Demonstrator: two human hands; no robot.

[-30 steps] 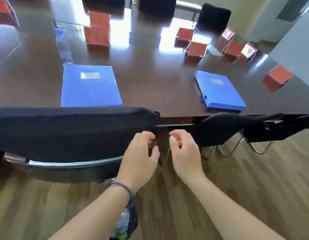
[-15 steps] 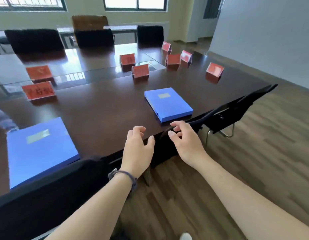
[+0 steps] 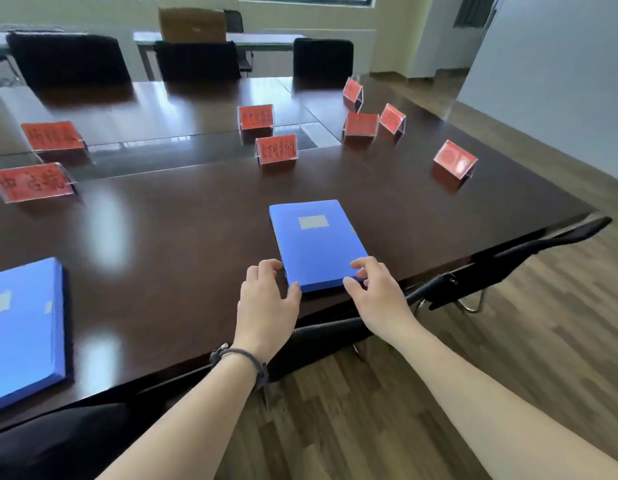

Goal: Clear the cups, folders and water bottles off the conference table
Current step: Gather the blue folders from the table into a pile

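A blue folder [image 3: 318,242] with a grey label lies flat near the front edge of the dark conference table [image 3: 182,237]. My left hand [image 3: 266,304] touches its near left corner, fingers curled and apart. At the near right corner sits my right hand [image 3: 376,289], its thumb and fingers against the folder's edge. The folder rests on the table and neither hand has closed round it. A second blue folder [image 3: 21,330] lies at the far left. No cups or bottles are in view.
Several red name cards [image 3: 276,148] in clear stands are spread over the table. Black chairs [image 3: 335,336] are pushed under the near edge and others [image 3: 196,60] stand along the far side. Wooden floor [image 3: 508,341] lies to the right.
Both hands have reached forward from the chair backs, over the table edge, to the near corners of the blue folder. The view has swung right and closer to that folder.
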